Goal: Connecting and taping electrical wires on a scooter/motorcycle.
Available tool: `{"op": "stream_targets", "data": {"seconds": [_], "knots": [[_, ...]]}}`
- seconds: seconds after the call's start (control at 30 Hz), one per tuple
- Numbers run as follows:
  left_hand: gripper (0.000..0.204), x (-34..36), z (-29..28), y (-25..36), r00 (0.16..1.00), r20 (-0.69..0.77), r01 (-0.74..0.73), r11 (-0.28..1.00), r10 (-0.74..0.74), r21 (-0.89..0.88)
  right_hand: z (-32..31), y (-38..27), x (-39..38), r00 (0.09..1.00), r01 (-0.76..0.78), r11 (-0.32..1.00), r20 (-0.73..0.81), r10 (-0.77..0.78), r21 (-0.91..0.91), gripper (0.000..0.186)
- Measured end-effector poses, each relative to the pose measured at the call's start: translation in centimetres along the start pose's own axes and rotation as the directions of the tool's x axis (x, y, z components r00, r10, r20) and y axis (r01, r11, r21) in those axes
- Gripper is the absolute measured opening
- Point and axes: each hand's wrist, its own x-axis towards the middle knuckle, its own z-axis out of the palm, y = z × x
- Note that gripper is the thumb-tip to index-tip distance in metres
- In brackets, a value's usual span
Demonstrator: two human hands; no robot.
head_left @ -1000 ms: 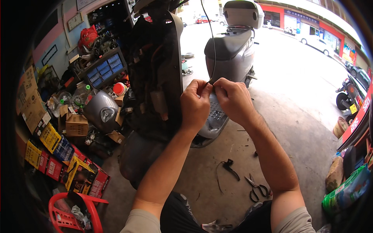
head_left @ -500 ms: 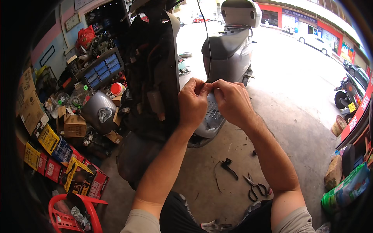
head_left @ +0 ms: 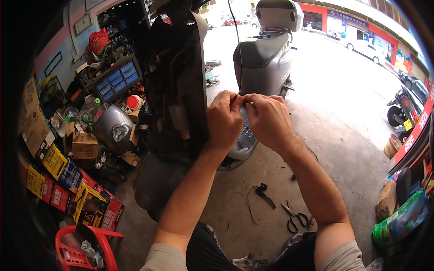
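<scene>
My left hand (head_left: 224,119) and my right hand (head_left: 267,121) are raised together in front of a grey scooter (head_left: 264,58). Their fingertips meet and pinch the lower end of a thin black cable (head_left: 236,45), which runs straight up out of the top of the view. What sits between the fingertips is hidden. Just left of my hands stands the scooter's black front shield (head_left: 176,81), its inner side bare with wiring and parts showing. The footboard (head_left: 244,135) lies directly behind my hands.
On the concrete floor lie a black lever with a cable (head_left: 263,192) and scissors (head_left: 296,217). A loose grey body panel (head_left: 113,131), cardboard boxes (head_left: 83,144), coloured cartons (head_left: 58,180) and a red stool (head_left: 83,248) crowd the left. Sacks (head_left: 400,221) sit at the right.
Both hands stay pinched together on the cable end; the fingers have shifted only slightly. The view has tilted a little.
</scene>
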Motion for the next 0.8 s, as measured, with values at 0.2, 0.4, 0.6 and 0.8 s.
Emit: {"op": "stream_targets", "data": {"seconds": [0.2,0.4,0.6,0.8], "knots": [[0.015,0.0,-0.1,0.5,0.999,0.02,0.028,1.0,-0.028,-0.007,-0.5,-0.5,-0.1,0.99,-0.107,0.994,0.089,0.108,-0.024,0.031],[0.015,-0.1,-0.1,0.3,1.0,0.021,-0.002,1.0,0.002,0.017,-0.8,-0.5,-0.1,0.976,-0.177,0.98,0.141,0.163,0.093,0.037],[0.014,-0.2,0.0,0.2,0.999,0.03,0.011,0.999,-0.013,0.037,-0.2,1.8,-0.5,0.968,-0.237,0.941,0.138,0.208,0.243,0.038],[0.016,-0.4,0.5,-0.6,0.998,0.028,0.061,0.998,-0.061,0.01,0.4,2.6,0.0,0.947,-0.31,0.909,0.176,0.269,0.279,0.026]]}}
